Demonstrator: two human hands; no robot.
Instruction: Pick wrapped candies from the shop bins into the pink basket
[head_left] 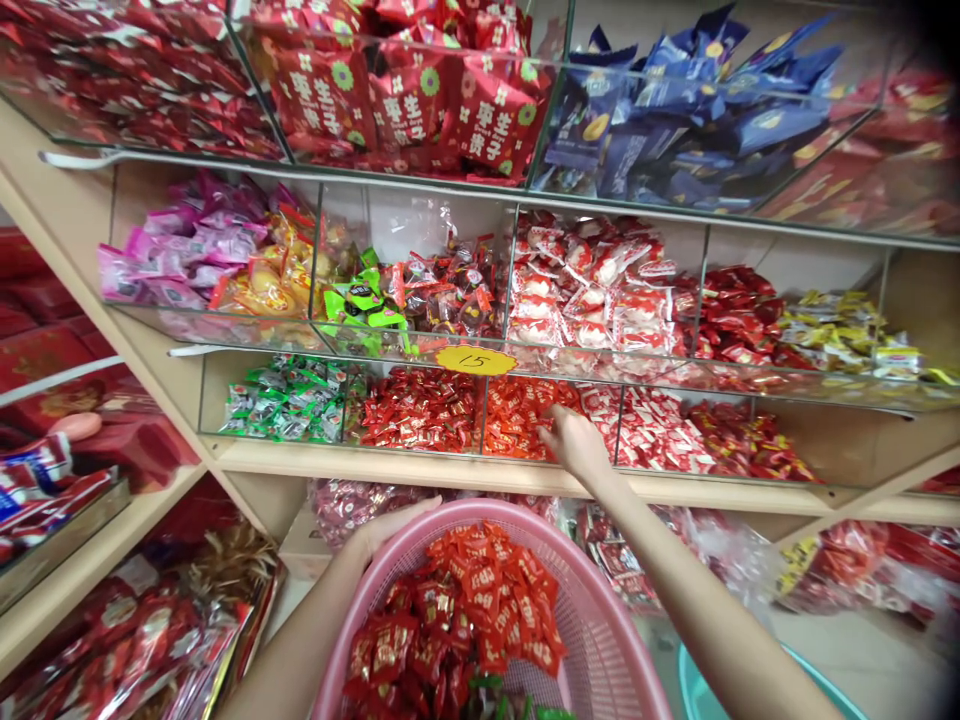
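A pink plastic basket [607,620] holds orange-red wrapped candies [517,600], darker red ones [386,645] and a few green ones at the bottom. My left hand [394,522] grips the basket's far-left rim, its fingers partly hidden. My right hand [574,440] is at the lowest shelf, over the front of the bin of orange-red candies [517,415], with its fingers bent and closed. Whatever those fingers hold, if anything, is too small to make out.
Clear-walled bins of wrapped candy fill the shelves, with a yellow price tag [475,359] at the middle. A wooden ledge [420,470] runs below them. Bagged goods lie underneath; a teal basket [817,680] stands at the lower right.
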